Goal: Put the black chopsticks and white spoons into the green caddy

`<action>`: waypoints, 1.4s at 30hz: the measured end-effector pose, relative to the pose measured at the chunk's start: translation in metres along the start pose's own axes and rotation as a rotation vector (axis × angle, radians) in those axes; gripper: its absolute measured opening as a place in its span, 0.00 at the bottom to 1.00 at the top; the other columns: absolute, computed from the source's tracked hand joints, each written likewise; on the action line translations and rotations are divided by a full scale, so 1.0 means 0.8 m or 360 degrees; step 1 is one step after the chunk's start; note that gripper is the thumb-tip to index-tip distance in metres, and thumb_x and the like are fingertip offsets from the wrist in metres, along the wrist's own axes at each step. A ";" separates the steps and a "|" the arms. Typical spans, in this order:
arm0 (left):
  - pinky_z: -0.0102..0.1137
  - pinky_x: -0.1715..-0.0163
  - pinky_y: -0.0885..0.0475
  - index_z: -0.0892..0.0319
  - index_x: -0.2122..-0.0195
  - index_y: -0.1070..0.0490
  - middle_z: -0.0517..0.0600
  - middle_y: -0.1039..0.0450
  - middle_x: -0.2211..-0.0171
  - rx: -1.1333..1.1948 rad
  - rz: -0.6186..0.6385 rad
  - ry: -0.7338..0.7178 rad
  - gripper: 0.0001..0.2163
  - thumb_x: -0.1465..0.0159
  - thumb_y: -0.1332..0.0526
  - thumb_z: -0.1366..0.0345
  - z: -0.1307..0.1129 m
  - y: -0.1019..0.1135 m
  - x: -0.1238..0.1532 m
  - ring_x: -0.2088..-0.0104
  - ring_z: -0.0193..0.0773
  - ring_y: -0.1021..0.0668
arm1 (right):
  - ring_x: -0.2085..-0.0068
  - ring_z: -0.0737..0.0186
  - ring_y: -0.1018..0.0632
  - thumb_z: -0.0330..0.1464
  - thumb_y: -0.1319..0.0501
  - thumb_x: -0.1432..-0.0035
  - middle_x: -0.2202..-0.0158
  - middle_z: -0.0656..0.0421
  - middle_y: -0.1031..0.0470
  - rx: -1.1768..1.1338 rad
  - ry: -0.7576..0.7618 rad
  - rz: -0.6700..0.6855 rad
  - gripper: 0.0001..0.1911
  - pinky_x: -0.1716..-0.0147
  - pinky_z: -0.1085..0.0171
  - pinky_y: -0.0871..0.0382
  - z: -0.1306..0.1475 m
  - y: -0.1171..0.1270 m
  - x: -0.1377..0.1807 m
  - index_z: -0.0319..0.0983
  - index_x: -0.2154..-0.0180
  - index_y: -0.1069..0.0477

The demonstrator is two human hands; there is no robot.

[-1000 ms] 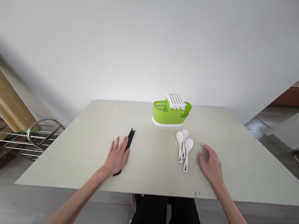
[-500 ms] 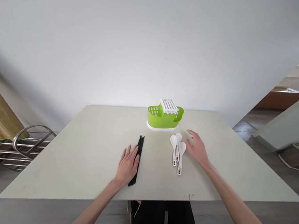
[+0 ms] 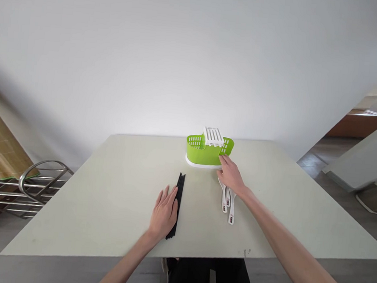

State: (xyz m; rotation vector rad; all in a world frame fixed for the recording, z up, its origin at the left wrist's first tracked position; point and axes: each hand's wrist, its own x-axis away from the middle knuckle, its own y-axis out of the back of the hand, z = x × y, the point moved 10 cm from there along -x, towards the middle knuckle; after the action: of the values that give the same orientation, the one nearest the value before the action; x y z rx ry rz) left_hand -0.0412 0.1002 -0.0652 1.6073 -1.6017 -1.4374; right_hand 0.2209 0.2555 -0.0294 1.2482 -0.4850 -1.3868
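Observation:
My left hand (image 3: 164, 213) lies flat on the table, fingers stretched out, its thumb side against a bundle of black chopsticks (image 3: 178, 202). Several chopsticks lie side by side there. My right hand (image 3: 231, 175) is over the bowls of three white spoons (image 3: 231, 211), covering them; only the handles show, pointing towards me. Its fingers reach forward, somewhat apart, close to the front right of a green basket (image 3: 203, 155). Whether the fingertips touch the basket I cannot tell. A white slotted holder (image 3: 213, 136) sits across the basket's top.
The pale table (image 3: 103, 213) backs onto a white wall (image 3: 156, 59). Left of it stand a metal rack (image 3: 42, 186) and a rolled bamboo mat (image 3: 3, 143). A chair-like frame (image 3: 376, 200) is on the floor at the right.
My right hand has moved left and forward, from beside the spoons to over their bowls near the basket. My left hand stays by the chopsticks. The view has shifted slightly.

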 end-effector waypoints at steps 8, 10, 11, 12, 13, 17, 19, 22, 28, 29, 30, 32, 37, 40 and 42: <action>0.53 0.27 0.41 0.53 0.25 0.47 0.50 0.35 0.29 -0.0021 0.0000 -0.0026 0.27 0.24 0.55 0.69 0.000 -0.003 0.000 0.25 0.45 0.43 | 0.25 0.48 0.41 0.23 0.47 0.42 0.28 0.48 0.39 0.0006 -0.0052 0.0065 0.41 0.34 0.51 0.31 0.034 0.009 0.034 0.36 0.27 0.45; 0.52 0.27 0.41 0.54 0.25 0.47 0.51 0.35 0.29 -0.0016 0.0000 -0.0030 0.27 0.24 0.56 0.71 0.000 -0.004 0.000 0.25 0.45 0.44 | 0.25 0.48 0.43 0.23 0.48 0.42 0.27 0.48 0.40 0.0003 -0.0057 0.0106 0.41 0.36 0.51 0.29 0.040 0.008 0.041 0.36 0.27 0.46; 0.52 0.27 0.40 0.54 0.25 0.47 0.51 0.35 0.29 -0.0010 -0.0006 -0.0030 0.27 0.24 0.56 0.71 0.001 -0.004 0.000 0.25 0.45 0.43 | 0.25 0.48 0.43 0.23 0.48 0.41 0.27 0.47 0.41 -0.0001 -0.0054 0.0120 0.41 0.36 0.51 0.28 0.043 0.008 0.043 0.35 0.27 0.47; 0.53 0.27 0.40 0.53 0.25 0.47 0.51 0.35 0.29 -0.0002 -0.0013 -0.0028 0.27 0.24 0.56 0.71 0.001 -0.003 0.000 0.25 0.45 0.43 | 0.25 0.47 0.42 0.23 0.48 0.41 0.27 0.47 0.41 -0.0010 -0.0047 0.0127 0.41 0.37 0.50 0.28 0.046 0.008 0.046 0.36 0.27 0.47; 0.53 0.27 0.40 0.52 0.25 0.48 0.50 0.35 0.29 0.0007 -0.0020 -0.0024 0.27 0.24 0.56 0.70 0.001 -0.003 0.000 0.25 0.45 0.43 | 0.25 0.46 0.42 0.23 0.48 0.41 0.27 0.46 0.41 -0.0023 -0.0036 0.0127 0.41 0.37 0.49 0.27 0.048 0.009 0.048 0.36 0.26 0.48; 0.52 0.27 0.40 0.52 0.25 0.47 0.51 0.34 0.29 0.0036 -0.0024 -0.0008 0.25 0.23 0.57 0.68 0.003 -0.002 -0.001 0.25 0.45 0.41 | 0.25 0.46 0.42 0.24 0.47 0.40 0.26 0.47 0.42 -0.0061 0.0024 0.0109 0.42 0.37 0.48 0.28 0.051 0.012 0.056 0.38 0.25 0.50; 0.52 0.27 0.40 0.53 0.25 0.48 0.52 0.35 0.29 0.0030 -0.0018 -0.0005 0.25 0.23 0.57 0.67 0.005 -0.003 -0.001 0.25 0.46 0.42 | 0.24 0.46 0.43 0.25 0.48 0.39 0.25 0.47 0.43 -0.0049 0.0063 0.0110 0.41 0.34 0.47 0.31 0.050 0.012 0.059 0.37 0.25 0.51; 0.53 0.27 0.40 0.53 0.24 0.50 0.53 0.38 0.27 0.0005 -0.0005 -0.0019 0.26 0.23 0.56 0.67 0.006 -0.003 0.001 0.24 0.47 0.44 | 0.24 0.46 0.45 0.25 0.48 0.38 0.25 0.48 0.44 -0.0041 0.0120 0.0114 0.42 0.30 0.45 0.38 0.050 0.011 0.063 0.38 0.24 0.53; 0.54 0.28 0.39 0.54 0.25 0.49 0.55 0.37 0.28 0.0024 -0.0010 -0.0008 0.25 0.23 0.55 0.64 0.020 0.007 0.011 0.24 0.49 0.43 | 0.22 0.47 0.51 0.25 0.50 0.35 0.22 0.49 0.53 -0.0130 0.0072 0.0049 0.41 0.30 0.43 0.38 0.056 0.026 0.084 0.40 0.23 0.57; 0.53 0.28 0.38 0.54 0.26 0.48 0.56 0.37 0.28 0.0035 -0.0018 0.0006 0.25 0.23 0.55 0.64 0.023 0.011 0.013 0.25 0.49 0.42 | 0.22 0.47 0.50 0.25 0.50 0.34 0.22 0.50 0.53 -0.0164 0.0064 0.0021 0.41 0.30 0.43 0.37 0.060 0.031 0.092 0.41 0.23 0.58; 0.53 0.29 0.38 0.54 0.26 0.48 0.56 0.36 0.28 0.0048 -0.0028 0.0019 0.25 0.23 0.54 0.63 0.025 0.014 0.015 0.25 0.49 0.41 | 0.23 0.48 0.49 0.25 0.51 0.33 0.22 0.51 0.53 -0.0205 0.0065 -0.0009 0.40 0.31 0.43 0.36 0.066 0.037 0.101 0.43 0.23 0.58; 0.52 0.30 0.36 0.53 0.26 0.47 0.55 0.35 0.29 0.0069 -0.0047 0.0038 0.24 0.23 0.53 0.62 0.028 0.018 0.016 0.25 0.48 0.40 | 0.23 0.49 0.47 0.26 0.51 0.32 0.22 0.53 0.50 -0.0305 0.0086 -0.0070 0.39 0.30 0.43 0.36 0.081 0.047 0.121 0.46 0.23 0.57; 0.54 0.29 0.37 0.53 0.28 0.44 0.55 0.34 0.30 0.0058 -0.0073 0.0055 0.23 0.23 0.53 0.62 0.023 0.019 0.013 0.25 0.50 0.40 | 0.28 0.51 0.35 0.25 0.50 0.30 0.29 0.54 0.36 -0.0563 0.0167 -0.0071 0.36 0.32 0.44 0.33 0.130 0.049 0.174 0.51 0.26 0.49; 0.55 0.29 0.38 0.53 0.29 0.43 0.55 0.33 0.30 0.0071 -0.0071 0.0075 0.22 0.24 0.52 0.61 0.022 0.018 0.010 0.26 0.51 0.40 | 0.30 0.50 0.32 0.24 0.48 0.32 0.31 0.54 0.33 -0.0664 0.0256 0.0029 0.36 0.33 0.44 0.30 0.164 0.032 0.197 0.51 0.27 0.45; 0.55 0.30 0.37 0.52 0.30 0.42 0.55 0.33 0.31 0.0099 -0.0066 0.0077 0.22 0.24 0.52 0.60 0.024 0.019 0.009 0.26 0.51 0.39 | 0.30 0.50 0.32 0.23 0.47 0.33 0.31 0.54 0.33 -0.0717 0.0297 0.0097 0.36 0.34 0.44 0.30 0.182 0.019 0.207 0.51 0.28 0.43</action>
State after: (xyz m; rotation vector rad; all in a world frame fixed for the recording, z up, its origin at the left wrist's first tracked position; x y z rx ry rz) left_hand -0.0663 0.0965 -0.0611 1.7064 -1.6091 -1.3716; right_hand 0.1376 0.0508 -0.0304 0.9701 -0.0711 -1.2271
